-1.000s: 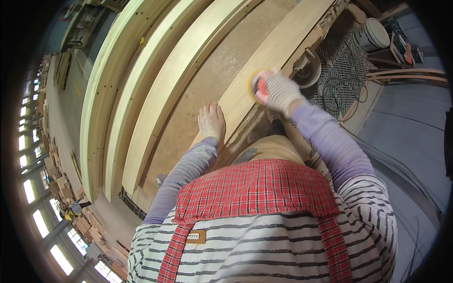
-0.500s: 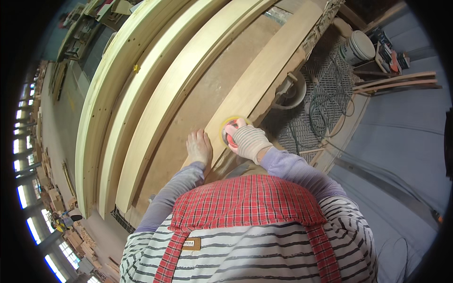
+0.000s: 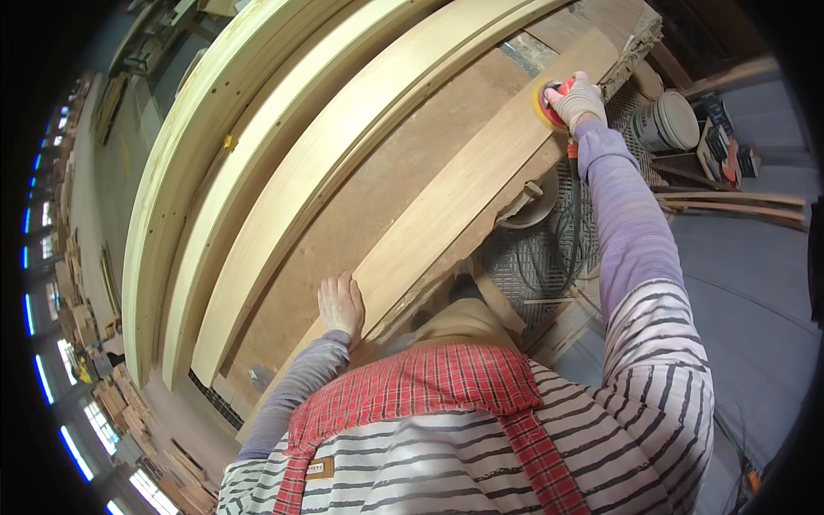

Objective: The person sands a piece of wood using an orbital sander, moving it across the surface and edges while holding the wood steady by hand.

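Note:
A long pale wooden board (image 3: 463, 182) lies slantwise on the brown workbench (image 3: 365, 184). With an outstretched arm, my gloved right hand (image 3: 577, 103) grips a round red power sander (image 3: 554, 101) with a yellow pad rim, which rests on the board toward its far end. A hose or cord hangs from the sander's near side. My left hand (image 3: 341, 302) lies flat at the near part of the board, on its left edge, fingers stretched out and holding nothing.
Several curved wooden beams (image 3: 292, 163) stand along the left of the bench. Beyond its rough right edge are a round metal machine part (image 3: 534, 202), dark cables (image 3: 558, 249) on a ribbed mat, a white bucket (image 3: 668, 122) and thin wood strips (image 3: 738, 204).
My right hand has pushed the sander far up along the board, away from my body, and the arm is now stretched out. My left hand stays by the board's near left edge.

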### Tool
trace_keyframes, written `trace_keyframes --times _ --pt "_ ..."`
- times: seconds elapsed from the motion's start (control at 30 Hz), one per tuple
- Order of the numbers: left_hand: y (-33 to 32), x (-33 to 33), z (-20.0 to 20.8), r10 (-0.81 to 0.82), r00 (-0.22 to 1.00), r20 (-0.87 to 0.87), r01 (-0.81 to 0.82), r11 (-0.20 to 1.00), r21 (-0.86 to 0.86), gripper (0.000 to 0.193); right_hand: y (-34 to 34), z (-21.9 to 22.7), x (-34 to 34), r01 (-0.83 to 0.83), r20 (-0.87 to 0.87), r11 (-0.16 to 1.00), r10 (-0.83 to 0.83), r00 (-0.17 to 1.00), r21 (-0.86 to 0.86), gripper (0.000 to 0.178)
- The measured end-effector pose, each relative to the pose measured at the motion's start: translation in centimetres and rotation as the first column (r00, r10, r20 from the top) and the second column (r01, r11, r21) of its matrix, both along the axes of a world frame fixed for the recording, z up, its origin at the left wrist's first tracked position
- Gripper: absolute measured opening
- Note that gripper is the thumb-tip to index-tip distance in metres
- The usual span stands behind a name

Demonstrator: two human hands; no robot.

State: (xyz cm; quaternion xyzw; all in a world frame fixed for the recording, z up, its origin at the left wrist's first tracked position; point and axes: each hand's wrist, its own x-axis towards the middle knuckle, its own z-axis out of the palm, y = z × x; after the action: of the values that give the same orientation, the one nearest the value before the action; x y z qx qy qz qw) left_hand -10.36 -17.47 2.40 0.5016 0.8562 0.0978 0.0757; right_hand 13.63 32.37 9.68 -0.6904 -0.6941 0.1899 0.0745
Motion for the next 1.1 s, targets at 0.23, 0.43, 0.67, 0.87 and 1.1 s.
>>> trace_keyframes --times 0.23,0.43,0.67,0.87,1.1 --pt "0.0 0.0 -0.1 0.043 0.999 -0.009 -0.043 0.999 -0.015 0.025 -17.5 1.9 -7.2 -0.496 -0.071 0.860 0.491 0.869 -0.124 0.044" --pt "0.2 -0.4 -0.4 0.034 0.999 -0.001 -0.034 0.998 0.044 0.024 -26.3 3.2 -8.8 -0.799 -0.119 0.499 0.819 0.562 -0.336 0.050" --pt "0.0 -0.2 0.4 0.057 0.998 0.001 -0.057 0.998 -0.014 0.023 -8.7 0.8 -3.6 -0.468 0.049 0.882 0.471 0.881 -0.058 0.056" --pt "-0.3 0.1 0.2 0.051 0.999 -0.008 -0.051 0.998 -0.024 0.022 5.5 -1.5 1.2 -0.130 0.107 0.984 0.117 0.987 0.124 0.067" --pt "0.3 0.1 0.2 0.073 0.996 -0.046 -0.073 0.997 -0.011 0.020 -3.4 0.6 -5.1 -0.336 0.106 0.941 0.332 0.937 0.026 0.049"
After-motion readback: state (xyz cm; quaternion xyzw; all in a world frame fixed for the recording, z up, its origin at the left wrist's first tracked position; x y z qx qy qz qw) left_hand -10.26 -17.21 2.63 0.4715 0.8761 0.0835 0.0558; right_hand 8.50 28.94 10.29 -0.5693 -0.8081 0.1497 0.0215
